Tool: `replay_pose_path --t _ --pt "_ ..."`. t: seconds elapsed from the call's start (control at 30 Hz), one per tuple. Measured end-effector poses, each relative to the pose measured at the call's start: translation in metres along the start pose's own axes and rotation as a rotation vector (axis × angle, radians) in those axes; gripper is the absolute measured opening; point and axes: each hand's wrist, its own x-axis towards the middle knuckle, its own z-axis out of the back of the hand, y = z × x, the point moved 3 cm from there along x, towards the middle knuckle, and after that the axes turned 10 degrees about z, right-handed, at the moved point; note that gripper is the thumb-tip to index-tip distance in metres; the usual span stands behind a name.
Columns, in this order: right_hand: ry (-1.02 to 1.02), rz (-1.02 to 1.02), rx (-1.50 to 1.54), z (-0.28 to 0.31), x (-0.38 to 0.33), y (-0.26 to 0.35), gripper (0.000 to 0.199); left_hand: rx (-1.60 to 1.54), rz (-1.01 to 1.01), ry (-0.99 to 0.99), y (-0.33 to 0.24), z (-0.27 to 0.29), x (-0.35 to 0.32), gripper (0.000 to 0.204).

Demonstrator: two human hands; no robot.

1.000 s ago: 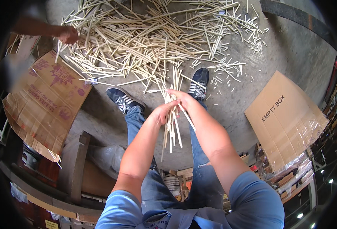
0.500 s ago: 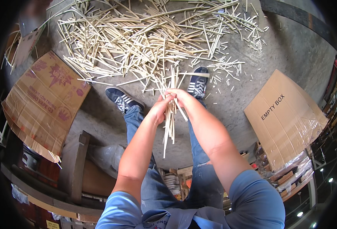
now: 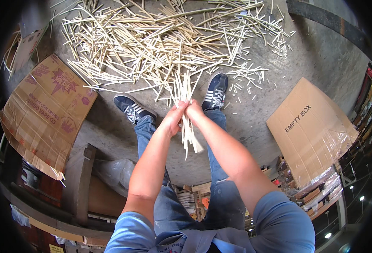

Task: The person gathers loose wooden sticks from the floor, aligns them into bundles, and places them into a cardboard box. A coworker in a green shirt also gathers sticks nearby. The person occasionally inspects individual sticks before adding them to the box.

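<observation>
A loose bundle of thin pale sticks [image 3: 188,134] is gripped between my two hands, its ends poking out above and below them. My left hand [image 3: 175,119] is wrapped round the bundle from the left. Against its other side, my right hand [image 3: 194,110] presses with its fingers closed, thumbs near each other. Just beyond the hands spreads a large heap of the same pale sticks [image 3: 152,46] on the concrete floor. The bundle's upper ends overlap the heap's near edge. Some fingers are hidden behind the sticks.
A cardboard box [image 3: 55,109] with purple print stands at the left, another plain brown box [image 3: 312,130] at the right. Short stick pieces [image 3: 247,74] lie scattered right of the heap. My shoes [image 3: 215,90] flank the bundle. A dark wooden frame [image 3: 80,185] stands at lower left.
The bundle's lower ends have drawn up and sit more evenly together. One stick that stuck out to the right beside my right hand now lies in line with the rest.
</observation>
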Motion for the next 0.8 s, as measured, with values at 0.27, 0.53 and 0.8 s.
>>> replay_pose_path --t 0.27,0.53,0.8 --pt "0.369 -0.376 0.395 0.008 0.008 0.007 0.050 0.030 -0.046 0.044 -0.005 0.001 -0.004 0.066" --pt "0.184 -0.357 0.421 0.005 0.001 0.012 0.028 0.088 -0.081 0.007 0.001 0.016 -0.002 0.027" --pt "0.332 -0.422 0.397 0.009 0.004 0.026 0.040 0.148 -0.022 0.056 -0.003 0.013 -0.007 0.028"
